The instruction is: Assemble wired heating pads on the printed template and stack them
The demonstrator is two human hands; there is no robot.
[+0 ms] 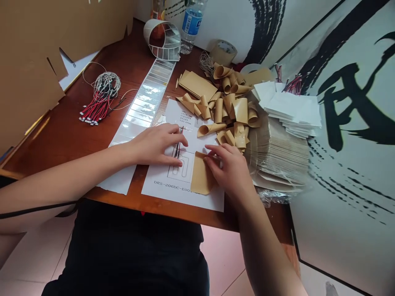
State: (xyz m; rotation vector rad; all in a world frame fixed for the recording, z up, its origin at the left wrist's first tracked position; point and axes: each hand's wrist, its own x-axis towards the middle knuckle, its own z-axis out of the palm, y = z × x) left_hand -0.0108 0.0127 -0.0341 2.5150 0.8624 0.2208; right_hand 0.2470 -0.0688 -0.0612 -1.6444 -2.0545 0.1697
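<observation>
On a printed white sheet (pixel 157 181) with line drawings, my left hand (pixel 154 144) rests with thumb and fingers apart. Thin dark wires (pixel 177 151) lie in the gap between its fingertips; whether the fingers touch them I cannot tell. At the sheet's right side my right hand (pixel 230 166) pinches the upper right part of a brown paper piece (pixel 202 176) between thumb and fingers. That piece lies almost flat over the print and covers the end of the text line. My right hand's palm is hidden.
Curled brown papers (pixel 219 111) and a flat brown stack (pixel 197 84) lie behind the sheet. At right stands a thick stack of card (pixel 284 152) topped by white packets (pixel 290 107). Left are a label strip (pixel 142 105), bundled red wires (pixel 98 105) and a cardboard box (pixel 61 28). A bottle (pixel 191 24) stands behind.
</observation>
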